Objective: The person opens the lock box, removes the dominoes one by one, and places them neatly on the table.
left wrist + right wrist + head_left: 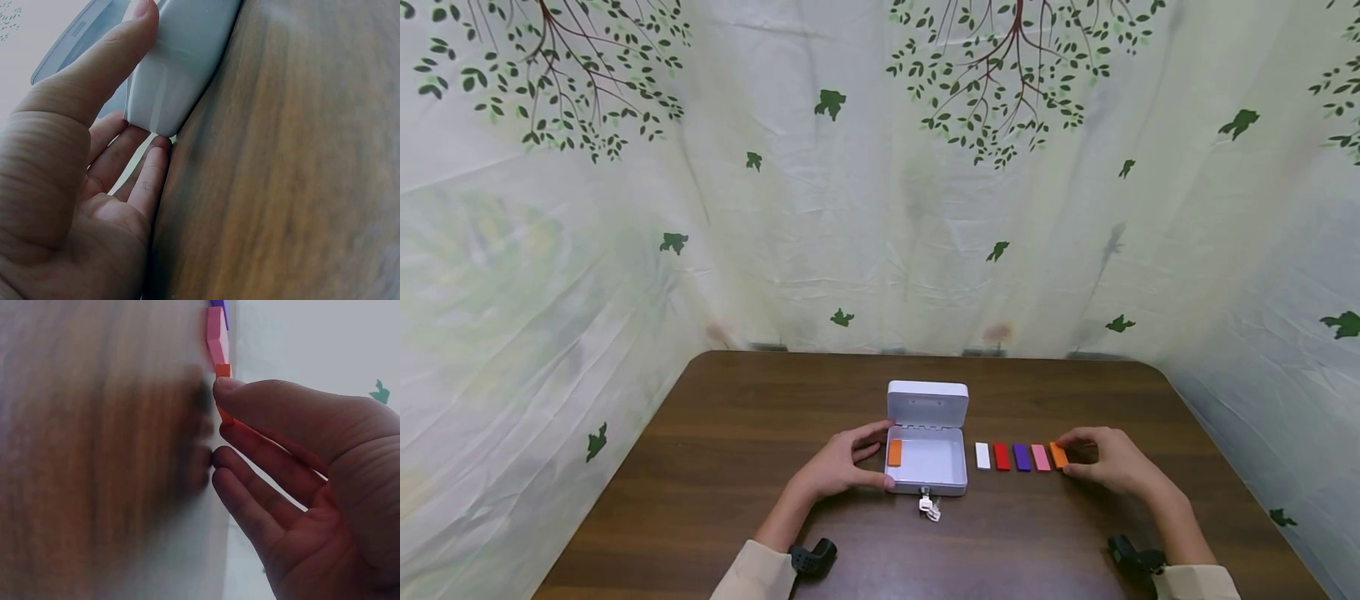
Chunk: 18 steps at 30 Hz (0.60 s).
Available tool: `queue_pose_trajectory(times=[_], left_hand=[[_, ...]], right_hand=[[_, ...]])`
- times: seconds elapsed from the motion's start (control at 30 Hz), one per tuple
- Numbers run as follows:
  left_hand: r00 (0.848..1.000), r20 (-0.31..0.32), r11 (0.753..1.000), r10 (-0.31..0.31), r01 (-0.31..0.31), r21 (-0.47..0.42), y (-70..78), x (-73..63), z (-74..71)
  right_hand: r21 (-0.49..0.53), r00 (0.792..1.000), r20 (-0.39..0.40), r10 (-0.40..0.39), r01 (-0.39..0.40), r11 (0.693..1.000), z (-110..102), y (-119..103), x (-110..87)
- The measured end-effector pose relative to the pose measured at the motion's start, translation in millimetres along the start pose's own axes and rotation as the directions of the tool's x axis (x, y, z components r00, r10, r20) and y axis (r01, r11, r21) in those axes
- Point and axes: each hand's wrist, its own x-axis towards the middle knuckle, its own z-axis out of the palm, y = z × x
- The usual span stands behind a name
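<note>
A white hinged box (pixel 951 467) stands with its lid (pixel 927 405) raised, and an orange block (pixel 895 452) lies inside at the left. My left hand (pixel 846 461) holds the box by its left side, the thumb at the front corner and the fingers toward the back. In the left wrist view, the thumb (pixel 106 59) lies against the box wall (pixel 181 62). At the right end of a row of blocks, my right hand (pixel 1108 458) pinches another orange block (pixel 1057 455) between thumb and fingers. The right wrist view shows this orange block (pixel 224 370) beside a pink one (pixel 215 334).
White (pixel 982 456), red (pixel 1002 457), purple (pixel 1022 457) and pink (pixel 1040 457) blocks stand in a row right of the box. Keys (pixel 929 507) hang from the lock at the box's front. A leaf-patterned curtain (pixel 880 250) surrounds the brown table (pixel 760 400).
</note>
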Motion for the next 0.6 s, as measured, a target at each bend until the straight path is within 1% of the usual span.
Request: queue_pose_trajectory(times=[0.3, 0.6], left_hand=[[1.000, 0.002, 1.000, -0.002, 0.002, 0.002, 0.5, -0.2, 0.4], [1.000, -0.004, 1.000, 0.005, -0.005, 0.002, -1.4, 0.8, -0.1]], right_hand=[[-0.001, 1.000, -0.003, 0.009, -0.009, 1.000, 3.2, 2.1, -0.6], [-0.013, 1.000, -0.019, -0.001, 0.001, 1.000, 5.1, 1.6, 0.2]])
